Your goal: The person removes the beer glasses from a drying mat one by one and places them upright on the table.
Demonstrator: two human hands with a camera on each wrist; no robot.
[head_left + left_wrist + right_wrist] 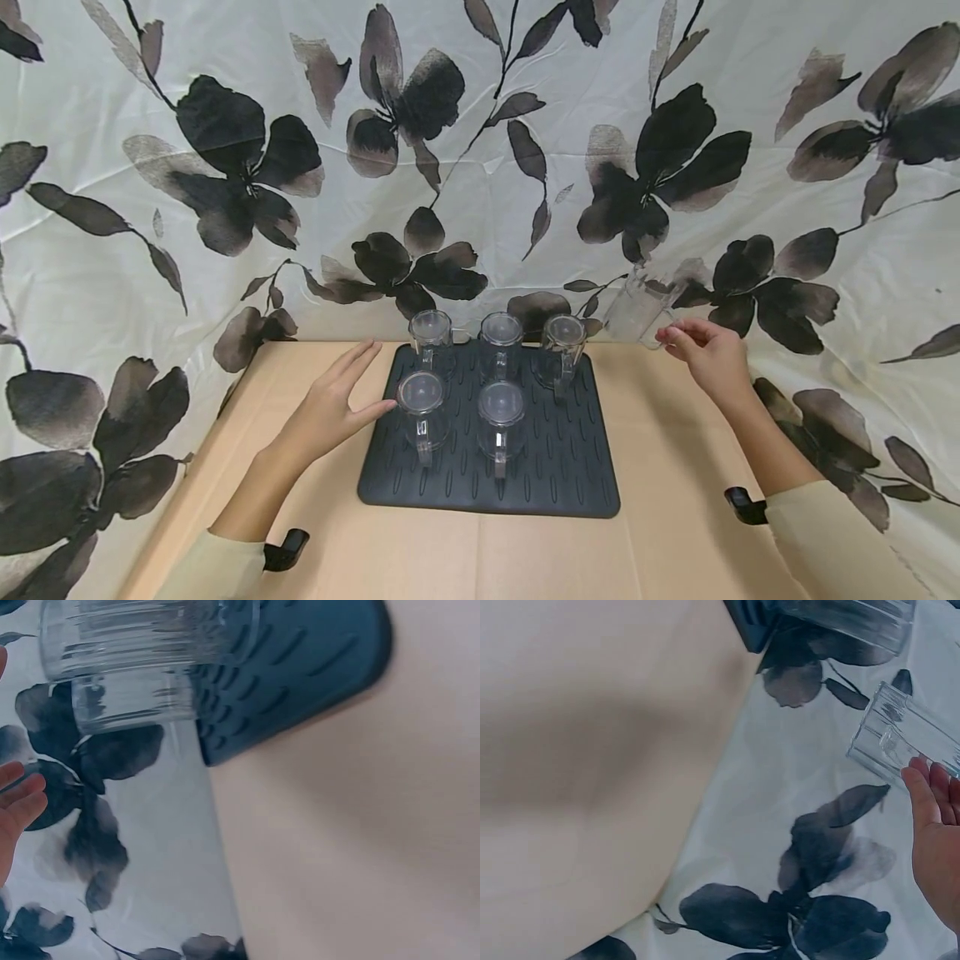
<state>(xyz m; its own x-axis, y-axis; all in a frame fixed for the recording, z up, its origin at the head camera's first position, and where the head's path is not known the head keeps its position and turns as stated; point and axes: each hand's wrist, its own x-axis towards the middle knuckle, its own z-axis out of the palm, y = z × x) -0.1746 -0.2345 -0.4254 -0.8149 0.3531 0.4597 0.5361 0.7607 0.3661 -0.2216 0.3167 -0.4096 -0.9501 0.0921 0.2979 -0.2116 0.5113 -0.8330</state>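
The clear, straight-sided glass mug (636, 310) is held tilted in the air, right of the dark grey ridged drying mat (555, 479), against the white cloth with dark printed flowers (480, 192). The right hand (708, 358) pinches it between thumb and fingers; whether by handle or edge cannot be determined. The left hand (326, 412) is spread and grasps nothing, thumb beside the nearer left clear glass mug (422, 417); contact cannot be confirmed.

Assessment: the held item is judged rigid, brittle, moderately light and slippery if wet. A full grip on the handle, or round the body, should be safer than a fingertip pinch.

The head view alone records all five mugs on the mat. The left wrist view adds ribbed glass walls; the right wrist view shows the pinch closely, the held mug clear of the pale wood-toned table (592, 847).
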